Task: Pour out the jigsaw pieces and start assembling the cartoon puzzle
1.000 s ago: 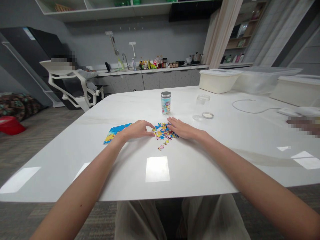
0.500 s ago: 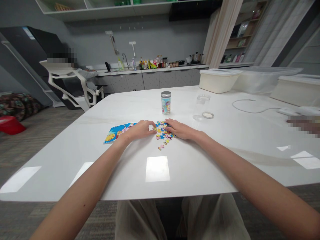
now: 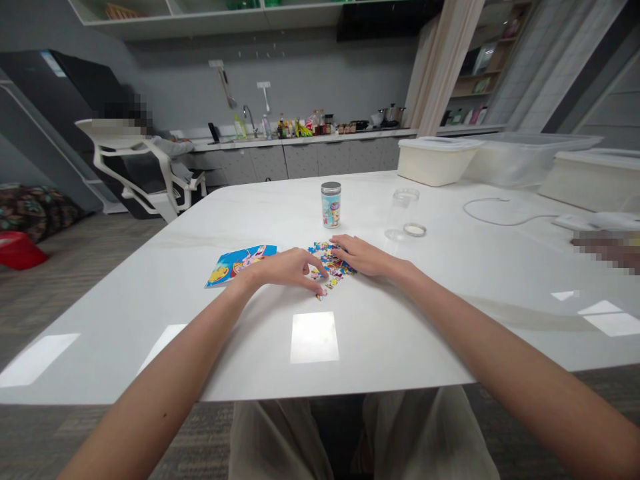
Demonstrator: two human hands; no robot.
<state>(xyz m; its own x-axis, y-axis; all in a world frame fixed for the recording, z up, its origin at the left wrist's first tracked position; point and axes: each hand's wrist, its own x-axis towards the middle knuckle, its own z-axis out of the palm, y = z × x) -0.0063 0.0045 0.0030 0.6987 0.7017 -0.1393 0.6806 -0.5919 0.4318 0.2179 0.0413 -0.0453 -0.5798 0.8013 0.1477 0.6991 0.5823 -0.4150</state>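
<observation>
A loose heap of colourful jigsaw puzzle pieces (image 3: 320,249) lies on the white table, with a short trail of pieces (image 3: 334,283) towards me. At the heap's near left, my left hand (image 3: 295,269) is open, thumb and index finger apart, their tips by the nearest pieces. My right hand (image 3: 361,255) rests open over the heap's right side, fingers stretched out and covering some pieces. Partly behind my left hand lies a blue picture sheet (image 3: 227,267) with cartoon figures. Just beyond the heap, a printed jar (image 3: 331,210) with a silver lid stands upright.
Right of the jar lie a clear container (image 3: 401,212) and a silver-rimmed lid (image 3: 415,230). Storage boxes (image 3: 437,163) line the far right, near a grey cable (image 3: 480,217). Another person's blurred hand (image 3: 607,250) is at the right edge. A person sits in a white chair (image 3: 135,167).
My left hand has moved towards me and slightly right, from the heap's left edge to the near pieces. My right hand stays almost in place over the heap.
</observation>
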